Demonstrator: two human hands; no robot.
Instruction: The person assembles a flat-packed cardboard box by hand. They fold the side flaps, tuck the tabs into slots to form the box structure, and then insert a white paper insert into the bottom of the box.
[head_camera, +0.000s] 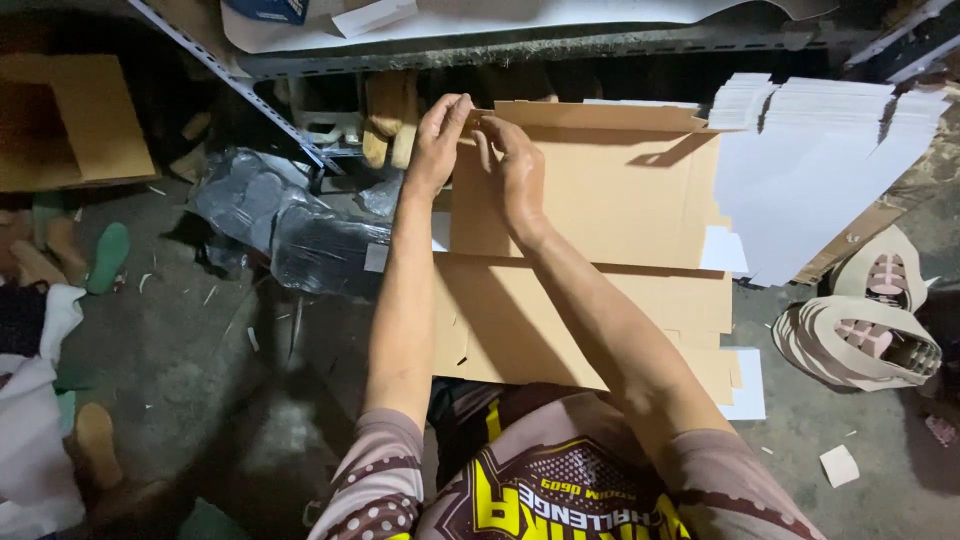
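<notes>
A flat brown cardboard box blank (610, 190) lies in front of me on a stack of similar blanks (560, 330). My left hand (437, 140) pinches the far left corner flap of the top blank. My right hand (515, 170) rests beside it on the same corner, with the fingers pressing the fold. Both arms stretch forward over the stack.
A pile of white die-cut sheets (820, 170) lies at the right. Curled cardboard scraps (860, 335) sit at the lower right. A bundle wrapped in black plastic (290, 230) is at the left, under a metal shelf frame (260, 95). Cardboard pieces (80, 120) lean at the far left.
</notes>
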